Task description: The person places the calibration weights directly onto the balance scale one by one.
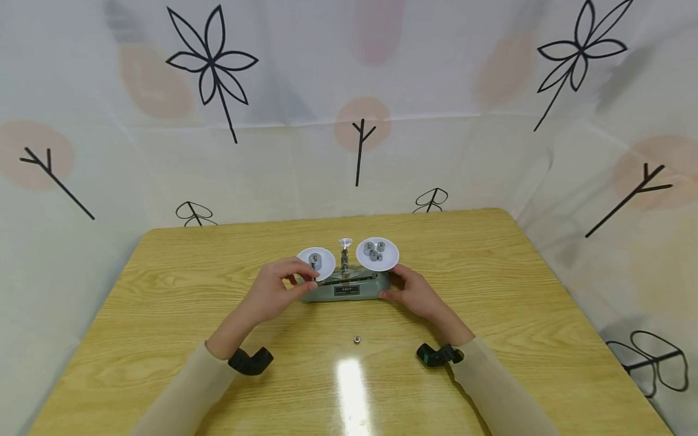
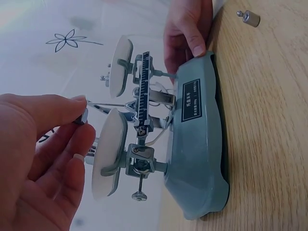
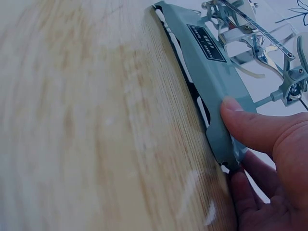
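Note:
A grey-green balance scale with two white pans stands on the table. My left hand is at the front rim of the left pan, pinching a small metal weight between thumb and fingertips. On that pan sits a larger metal weight. Several metal weights stand together on the right pan. My right hand grips the right end of the scale's base, thumb on the front face and fingers round the end.
One small weight with a knob stands on the wooden table in front of the scale. A patterned cloth hangs behind the table and at both sides. Black wrist cameras sit at both cuffs.

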Action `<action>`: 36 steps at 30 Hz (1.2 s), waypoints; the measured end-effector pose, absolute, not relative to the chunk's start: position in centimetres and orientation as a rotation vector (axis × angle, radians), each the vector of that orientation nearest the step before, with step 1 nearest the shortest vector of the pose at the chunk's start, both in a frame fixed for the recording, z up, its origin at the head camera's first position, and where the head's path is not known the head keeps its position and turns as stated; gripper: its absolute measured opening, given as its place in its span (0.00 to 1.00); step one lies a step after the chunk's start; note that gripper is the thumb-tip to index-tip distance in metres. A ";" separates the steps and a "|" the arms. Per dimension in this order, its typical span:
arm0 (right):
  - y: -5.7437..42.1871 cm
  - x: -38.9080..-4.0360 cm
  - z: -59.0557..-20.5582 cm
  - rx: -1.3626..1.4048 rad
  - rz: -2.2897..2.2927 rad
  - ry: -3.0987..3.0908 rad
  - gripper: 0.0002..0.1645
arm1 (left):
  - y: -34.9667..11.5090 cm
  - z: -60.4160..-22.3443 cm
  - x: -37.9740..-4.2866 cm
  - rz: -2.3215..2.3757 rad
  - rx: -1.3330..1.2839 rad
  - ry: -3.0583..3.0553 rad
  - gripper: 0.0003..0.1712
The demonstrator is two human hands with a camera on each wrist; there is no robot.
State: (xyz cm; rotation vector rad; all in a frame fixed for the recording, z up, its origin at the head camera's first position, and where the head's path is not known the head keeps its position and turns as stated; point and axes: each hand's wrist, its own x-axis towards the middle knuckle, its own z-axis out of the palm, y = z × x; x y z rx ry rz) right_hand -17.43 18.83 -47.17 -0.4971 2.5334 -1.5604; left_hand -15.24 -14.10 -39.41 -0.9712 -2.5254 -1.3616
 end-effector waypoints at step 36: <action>18.8 -17.4 -47.2 -0.501 -1.572 2.519 0.40 | -13.1 -39.8 -16.3 -1.162 -0.722 -2.614 0.08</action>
